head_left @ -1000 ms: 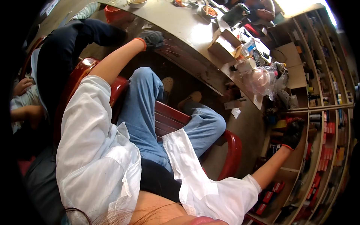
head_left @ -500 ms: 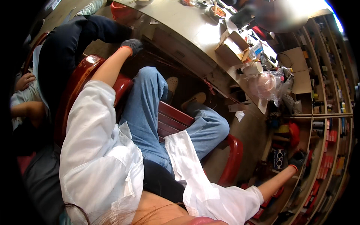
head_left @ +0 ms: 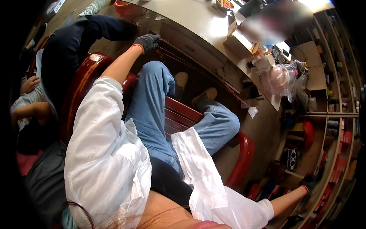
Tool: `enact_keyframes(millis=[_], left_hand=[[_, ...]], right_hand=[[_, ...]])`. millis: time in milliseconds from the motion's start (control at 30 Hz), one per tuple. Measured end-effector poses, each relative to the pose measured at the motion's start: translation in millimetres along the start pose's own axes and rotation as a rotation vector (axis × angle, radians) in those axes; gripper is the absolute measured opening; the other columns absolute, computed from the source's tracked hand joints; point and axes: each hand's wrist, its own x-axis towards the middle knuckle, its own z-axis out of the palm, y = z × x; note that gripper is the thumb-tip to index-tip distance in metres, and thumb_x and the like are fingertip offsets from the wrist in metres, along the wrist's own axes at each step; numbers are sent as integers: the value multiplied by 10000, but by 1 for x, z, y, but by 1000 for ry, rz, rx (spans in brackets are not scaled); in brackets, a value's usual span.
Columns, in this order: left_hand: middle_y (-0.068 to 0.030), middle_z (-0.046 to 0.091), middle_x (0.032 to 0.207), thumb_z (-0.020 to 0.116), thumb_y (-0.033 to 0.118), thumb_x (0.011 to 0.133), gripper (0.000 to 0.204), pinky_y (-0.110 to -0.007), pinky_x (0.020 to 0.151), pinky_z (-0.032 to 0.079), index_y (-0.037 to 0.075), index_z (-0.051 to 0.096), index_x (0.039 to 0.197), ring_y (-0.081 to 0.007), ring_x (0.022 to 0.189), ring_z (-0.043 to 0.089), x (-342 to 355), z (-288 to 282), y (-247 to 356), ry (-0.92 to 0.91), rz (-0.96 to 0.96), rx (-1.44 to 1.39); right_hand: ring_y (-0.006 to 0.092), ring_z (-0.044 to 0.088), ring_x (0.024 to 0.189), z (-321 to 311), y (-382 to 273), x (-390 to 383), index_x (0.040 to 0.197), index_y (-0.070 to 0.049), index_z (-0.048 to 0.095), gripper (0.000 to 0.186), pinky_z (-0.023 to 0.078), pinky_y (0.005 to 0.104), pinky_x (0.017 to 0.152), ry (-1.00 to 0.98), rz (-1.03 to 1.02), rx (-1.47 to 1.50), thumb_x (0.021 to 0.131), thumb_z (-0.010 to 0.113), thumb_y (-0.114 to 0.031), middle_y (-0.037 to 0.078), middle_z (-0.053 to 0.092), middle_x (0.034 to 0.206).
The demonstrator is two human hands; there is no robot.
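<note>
My left hand (head_left: 146, 43), in a grey glove with an orange cuff, is raised beside the desk's near edge, fingers curled on thin reddish strands (head_left: 183, 56). The strands stretch down-right across the desk's underside. My right hand (head_left: 309, 183), in a dark glove with an orange cuff, reaches out low to the right against the shelving (head_left: 328, 114); its fingers are too dark to make out. My legs in jeans rest on a red wooden chair (head_left: 244, 156).
The desk (head_left: 198, 26) carries a food bowl (head_left: 224, 4), cartons, a white cup (head_left: 267, 62) and plastic-wrapped items (head_left: 278, 78). A red container (head_left: 126, 8) sits behind. Seated people (head_left: 68, 49) are close on my left. Boxes and small goods fill the shelves.
My left hand drew back, then moved forward again. My right hand moved down along the shelves, away from the left one. The reddish strands now show stretched out; the view shifted slightly.
</note>
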Motion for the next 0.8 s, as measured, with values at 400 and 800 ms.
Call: enact_keyframes(millis=[400, 800], left_hand=[[-223, 602, 977, 583, 212, 811, 636, -420, 803, 459, 157, 287, 1371, -374, 894, 584, -30, -6, 21, -207, 165, 89], [-222, 602, 982, 575, 249, 822, 713, -436, 772, 459, 129, 167, 1394, -379, 898, 582, -19, -3, 8, -129, 116, 27]], right_hand=[[302, 584, 863, -16, 177, -123, 1005, -28, 638, 575, 482, 411, 741, 544, 337, -1463, 782, 495, -538, 163, 616, 950], [370, 616, 834, 55, 135, -133, 968, -25, 654, 707, 488, 462, 669, 694, -229, -1793, 758, 431, -662, 188, 646, 905]])
